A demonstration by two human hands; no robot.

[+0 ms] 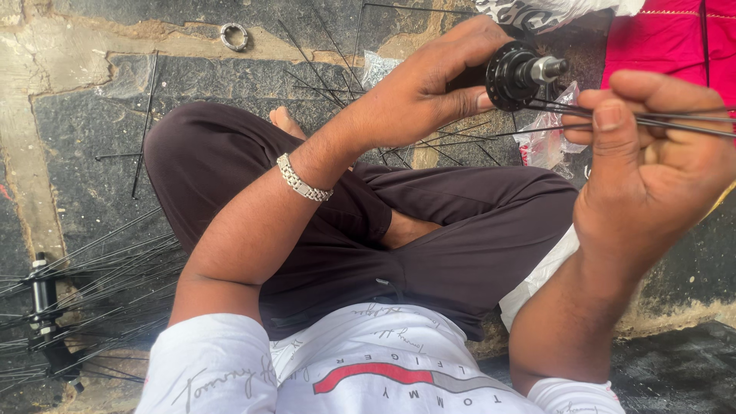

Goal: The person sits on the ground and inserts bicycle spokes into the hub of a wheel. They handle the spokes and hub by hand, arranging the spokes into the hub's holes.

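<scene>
Holding: left hand (429,84) grips black hub (512,75), fingers curled around its flange.
Spokes (675,121): thin black bundle pinched in right hand (652,169) fingers, tips meeting hub.
Place: above crossed legs (429,230), over stone floor (77,115).
Floor: loose spokes, ring (234,36), spoked hub (44,303) at left.

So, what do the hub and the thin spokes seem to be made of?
The hub in the left hand looks like metal: black matte flange, bare silvery axle end with a dull shine. The spokes held by the right hand look like thin, straight, stiff, dark-coated metal wire, probably steel.
</scene>
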